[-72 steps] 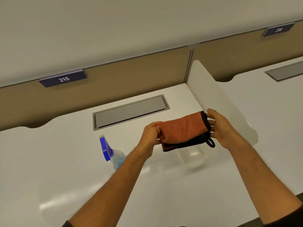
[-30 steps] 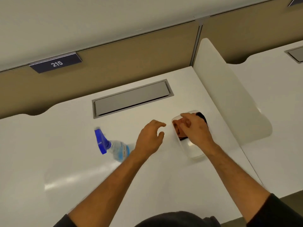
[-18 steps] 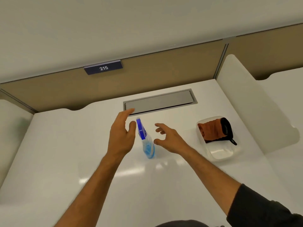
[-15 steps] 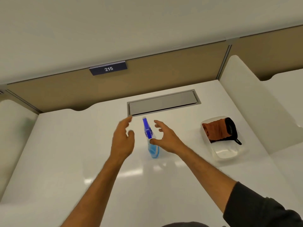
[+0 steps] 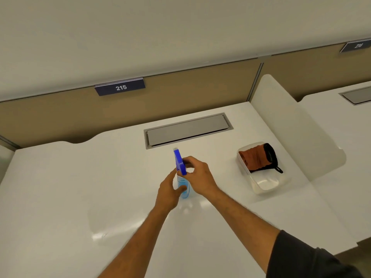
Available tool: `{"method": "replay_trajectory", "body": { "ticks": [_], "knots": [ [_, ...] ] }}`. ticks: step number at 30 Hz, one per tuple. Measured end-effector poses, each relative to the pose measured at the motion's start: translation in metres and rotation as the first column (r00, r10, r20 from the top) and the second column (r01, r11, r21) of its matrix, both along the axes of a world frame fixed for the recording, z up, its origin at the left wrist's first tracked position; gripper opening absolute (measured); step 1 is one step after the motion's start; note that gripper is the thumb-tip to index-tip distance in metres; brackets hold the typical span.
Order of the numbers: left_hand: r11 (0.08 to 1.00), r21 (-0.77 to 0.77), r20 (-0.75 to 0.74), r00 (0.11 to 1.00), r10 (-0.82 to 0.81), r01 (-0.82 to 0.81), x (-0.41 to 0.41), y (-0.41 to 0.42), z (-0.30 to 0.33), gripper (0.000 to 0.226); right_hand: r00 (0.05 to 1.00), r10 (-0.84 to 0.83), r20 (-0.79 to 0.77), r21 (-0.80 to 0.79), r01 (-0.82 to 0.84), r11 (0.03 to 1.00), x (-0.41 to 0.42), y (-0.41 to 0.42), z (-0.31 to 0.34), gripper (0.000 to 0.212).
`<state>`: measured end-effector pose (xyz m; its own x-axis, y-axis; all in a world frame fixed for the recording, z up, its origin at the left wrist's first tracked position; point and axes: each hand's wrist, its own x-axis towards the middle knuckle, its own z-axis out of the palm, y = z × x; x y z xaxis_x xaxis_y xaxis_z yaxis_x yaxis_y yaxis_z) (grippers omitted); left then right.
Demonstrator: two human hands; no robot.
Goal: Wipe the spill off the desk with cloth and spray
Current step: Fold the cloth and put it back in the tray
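The right hand (image 5: 197, 178) has its grip closed around the blue trigger head of the clear spray bottle of pale blue liquid (image 5: 183, 177), which stands upright mid-way across the white desk (image 5: 60, 187). The left hand (image 5: 168, 190) has its grip wrapped on the bottle's body. To the right, well apart, the folded orange cloth with black edging (image 5: 259, 158) lies in a clear plastic tub (image 5: 265, 184), near the white divider panel (image 5: 295, 125).

Spray bottle and cloth on white counter

Spray bottle (image 5: 183, 184): clear body, blue liquid, blue trigger head, upright at counter (image 5: 60, 187) centre. Cloth (image 5: 256, 159): rust-orange, black-edged, folded, lying in the far end of a clear container (image 5: 265, 184), right of the bottle.
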<state>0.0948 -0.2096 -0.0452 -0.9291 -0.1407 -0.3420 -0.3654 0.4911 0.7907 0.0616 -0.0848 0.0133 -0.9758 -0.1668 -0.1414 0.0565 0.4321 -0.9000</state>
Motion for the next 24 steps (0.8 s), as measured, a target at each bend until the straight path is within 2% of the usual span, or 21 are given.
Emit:
{"method": "replay_trajectory", "body": {
  "ticks": [7, 11, 18, 24],
  "knots": [
    [1.0, 0.001, -0.169, 0.985, 0.027, -0.027, 0.0, 0.011, 0.023, 0.069, 0.997, -0.073, -0.037, -0.143, 0.067, 0.987, 0.002, 0.016, 0.019, 0.043],
    [0.999, -0.017, -0.237, 0.971, 0.023, -0.028, -0.007, 0.031, 0.047, 0.066, 0.991, -0.079, -0.112, -0.161, 0.06, 0.985, -0.004, 0.04, 0.044, 0.038],
    [0.991, 0.03, -0.351, 0.929, -0.113, 0.132, -0.028, 0.113, 0.076, 0.058, 0.932, -0.235, -0.275, -0.158, 0.197, 0.968, -0.011, 0.13, 0.083, 0.032],
    [0.957, 0.086, -0.315, 0.919, -0.238, 0.278, -0.052, 0.211, 0.077, 0.058, 0.875, -0.394, -0.282, -0.131, 0.372, 0.919, -0.01, 0.222, 0.091, 0.034]
  ]
}}
